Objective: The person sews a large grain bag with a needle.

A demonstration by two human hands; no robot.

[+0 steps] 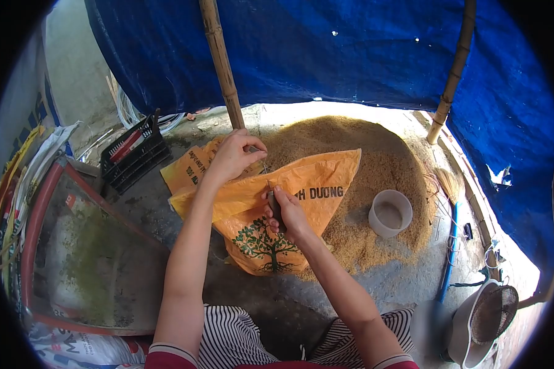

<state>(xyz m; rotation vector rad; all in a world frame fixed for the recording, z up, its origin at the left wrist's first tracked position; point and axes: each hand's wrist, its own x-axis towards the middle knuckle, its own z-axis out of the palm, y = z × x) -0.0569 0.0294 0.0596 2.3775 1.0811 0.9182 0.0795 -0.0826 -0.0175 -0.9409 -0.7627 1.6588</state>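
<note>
An orange sack (pixel 261 215) with a green tree print and black lettering hangs in front of me, its top edge running up to the right. Above that edge, my left hand (pixel 237 154) is pinched, with a thin strand or wire hanging from its fingertips; what exactly it is stays too small to tell. My right hand (pixel 286 215) is wrapped round a dark handle (pixel 273 209) against the front of the sack, just below the edge. A thin tip rises from the handle toward the fingers of my left hand.
Behind the sack lies a grain pile (pixel 338 138) with a white tub (pixel 390 213) on it. A black crate (pixel 135 154) stands at left, near a red-rimmed cart (pixel 34 246). A broom (pixel 454 234) and a bucket with a strainer (pixel 474 326) are at right. Bamboo poles (pixel 221 61) stand behind.
</note>
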